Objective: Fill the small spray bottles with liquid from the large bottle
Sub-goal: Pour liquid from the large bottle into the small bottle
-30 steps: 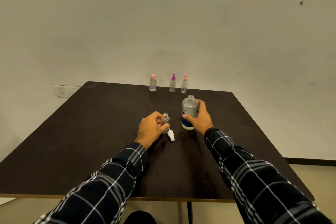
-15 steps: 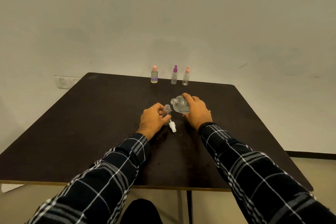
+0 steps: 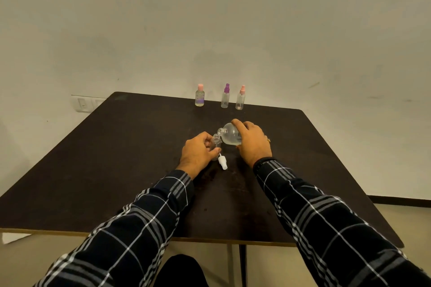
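A person sits at a dark brown square table (image 3: 116,158). Both arms wear dark sleeves with white and grey checks (image 3: 144,223).

The left hand (image 3: 199,152) holds a small clear plastic spray bottle (image 3: 217,144) that has no top on. The fingers and thumb curl round its sides. The small bottle stands up straight near the middle of the table, and its open neck points up.

The right hand (image 3: 253,143) grips a large round clear bottle (image 3: 229,135), with the fingers wrapped over its body. The large bottle is tipped over to the left. Its open mouth is just above the small bottle's neck, very close to it. Clear liquid sits in the low side of the large bottle. I cannot tell if any liquid is running out. A gold ring (image 3: 268,140) is on one finger of the right hand.

A white spray top (image 3: 223,163) lies on its side on the table, just beside the left thumb and near the bottom of the small bottle.

Three more little bottles stand in a row at the far edge of the table, well apart from the hands. The left one is a short clear bottle with a pink cap (image 3: 199,96). The middle one is a thin clear bottle with a purple spray top (image 3: 225,98). The right one is a thin clear bottle with a pink spray top (image 3: 240,99).

A white wall switch (image 3: 81,103) is on the wall behind the table's left corner.
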